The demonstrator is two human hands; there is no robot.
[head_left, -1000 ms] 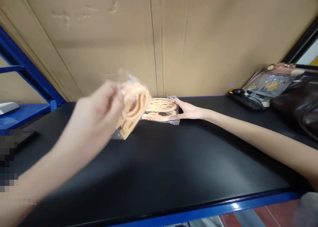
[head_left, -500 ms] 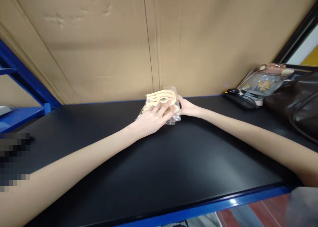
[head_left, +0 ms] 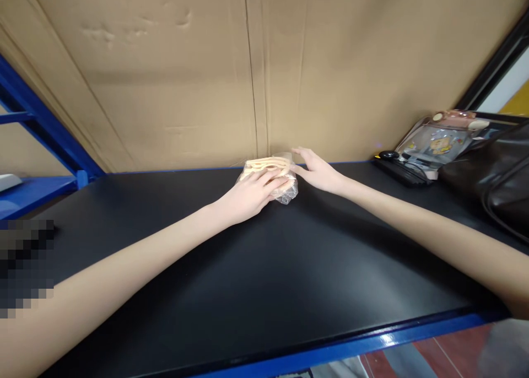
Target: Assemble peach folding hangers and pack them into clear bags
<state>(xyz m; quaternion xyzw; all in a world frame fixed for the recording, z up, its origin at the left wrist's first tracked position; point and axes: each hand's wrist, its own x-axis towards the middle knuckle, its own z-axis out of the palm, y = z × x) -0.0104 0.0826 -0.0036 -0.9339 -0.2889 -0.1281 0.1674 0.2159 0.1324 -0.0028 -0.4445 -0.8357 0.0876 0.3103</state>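
Observation:
A clear plastic packet of pale yellow strips (head_left: 269, 162) sits near the back edge of the black table (head_left: 264, 279), in front of the cardboard. My left hand (head_left: 254, 193) lies over the front of the packet with its fingers spread across it. At the packet's right side is my right hand (head_left: 316, 170), its fingers and thumb apart with nothing between them; the fingertips are beside the plastic.
Cardboard (head_left: 173, 80) rises behind the table. At the right are a dark bag (head_left: 491, 174), a clear decorated pouch (head_left: 438, 141) and a black object with a cable (head_left: 400, 168). A blue frame (head_left: 49, 130) stands at the left.
My right hand has let go of the packet's right side and opened, moving slightly right. The packet sits lower and flatter under my left hand.

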